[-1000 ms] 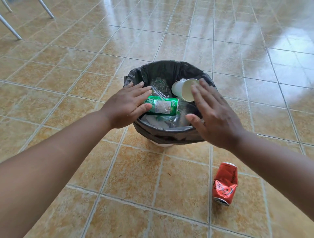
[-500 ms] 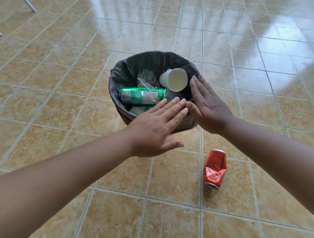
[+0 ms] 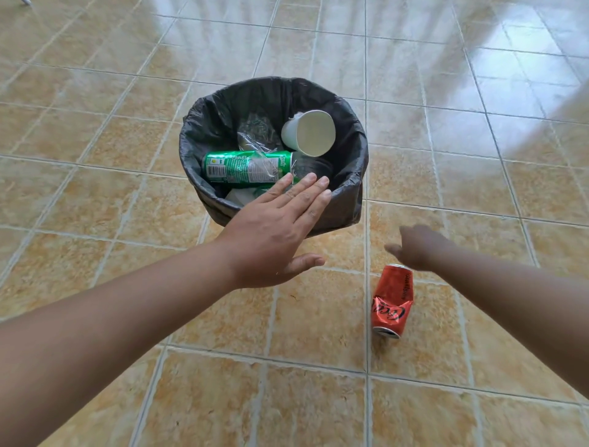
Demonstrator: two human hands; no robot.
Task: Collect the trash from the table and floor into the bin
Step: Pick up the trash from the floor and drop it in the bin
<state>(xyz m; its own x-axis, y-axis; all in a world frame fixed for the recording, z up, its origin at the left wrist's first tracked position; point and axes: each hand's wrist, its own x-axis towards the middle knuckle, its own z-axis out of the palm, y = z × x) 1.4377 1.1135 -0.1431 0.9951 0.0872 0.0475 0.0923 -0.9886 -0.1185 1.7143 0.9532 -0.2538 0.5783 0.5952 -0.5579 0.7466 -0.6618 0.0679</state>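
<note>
A bin lined with a black bag (image 3: 353, 134) stands on the tiled floor. Inside lie a green can (image 3: 245, 167), a white paper cup (image 3: 310, 133) on its side and clear plastic wrap (image 3: 256, 130). A crushed red can (image 3: 392, 300) lies on the floor just right of the bin's near side. My left hand (image 3: 274, 236) hovers flat over the bin's near rim, fingers straight, holding nothing. My right hand (image 3: 417, 245) is blurred, palm down just above the red can's top end, not touching it, fingers apart.
Glossy tan floor tiles (image 3: 127, 143) spread all around the bin. Bright window glare falls on the tiles at the far right (image 3: 510, 95). A thin white leg tip shows at the top left corner (image 3: 27, 2).
My right hand has dropped from the bin's rim down towards the red can. My left hand has stayed near the bin's front rim, empty. The view has shifted slightly.
</note>
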